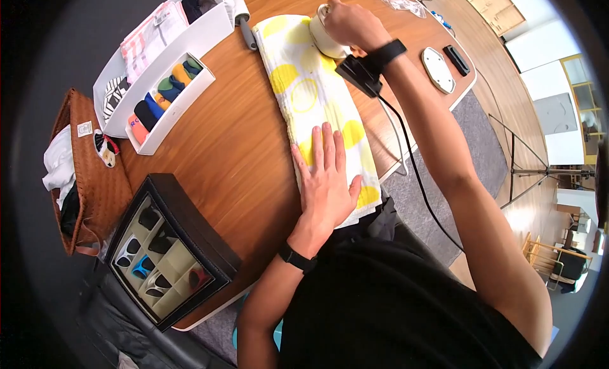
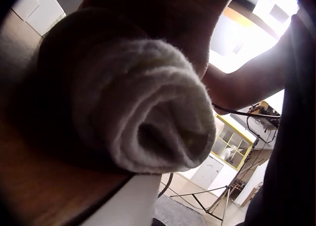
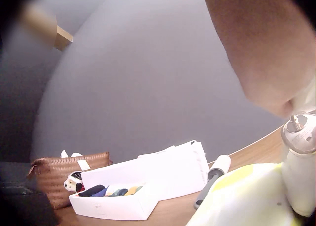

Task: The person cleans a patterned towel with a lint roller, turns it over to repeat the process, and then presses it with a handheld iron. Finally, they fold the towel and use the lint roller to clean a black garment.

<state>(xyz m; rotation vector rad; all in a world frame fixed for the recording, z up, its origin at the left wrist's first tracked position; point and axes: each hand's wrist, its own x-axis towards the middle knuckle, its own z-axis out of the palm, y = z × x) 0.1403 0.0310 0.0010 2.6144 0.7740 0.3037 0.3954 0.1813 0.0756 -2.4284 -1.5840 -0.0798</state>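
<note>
A white towel with yellow dots point(image 1: 304, 71) lies lengthwise along the table, folded in a long strip. My left hand point(image 1: 327, 188) rests flat on its near part, fingers straight and spread. At the far end my right hand point(image 1: 356, 28) grips a white handheld appliance point(image 1: 325, 39), which stands on the towel. The right wrist view shows the appliance point(image 3: 300, 179) against the towel point(image 3: 242, 196), with part of the right hand point(image 3: 271, 63) above. In the left wrist view the folded cloth edge point(image 2: 163, 117) fills the middle; the left hand is dark there.
Left of the towel are a lint roller point(image 1: 246, 30), a white box of rolled coloured cloths point(image 1: 181, 109), a larger white box point(image 1: 209, 20), a brown woven basket point(image 1: 95, 172) and a black glasses case point(image 1: 222, 248). A white oval stand point(image 1: 438, 70) lies right. A cable hangs by my right arm.
</note>
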